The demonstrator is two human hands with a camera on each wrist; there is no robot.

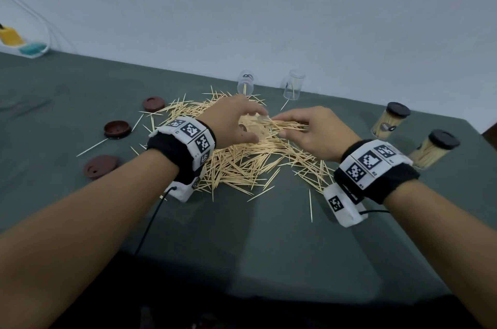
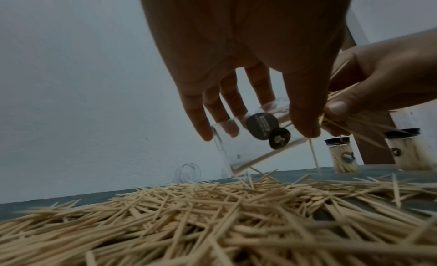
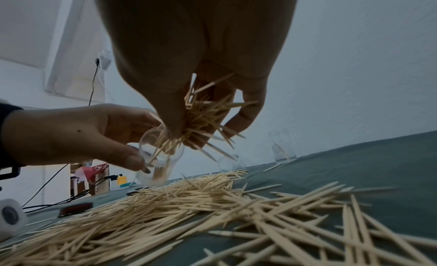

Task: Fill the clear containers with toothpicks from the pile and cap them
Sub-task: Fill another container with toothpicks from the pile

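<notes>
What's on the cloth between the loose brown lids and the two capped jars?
Head view: the toothpick pile, with both hands above it, lies between the brown lids and capped jars.

1. Ahead of me a plain pale wall (image 1: 269, 5) fills the far side, evenly and dimly lit.
2. My table wears a dull grey-green cloth (image 1: 242, 234) that runs right up to that wall.
3. Off to my left, a white framed panel (image 3: 71, 45) on the wall – a black cable (image 3: 93, 83) hangs beside it.
4. A brown upright (image 2: 378, 139) – wood, perhaps – stands to my right.
</notes>
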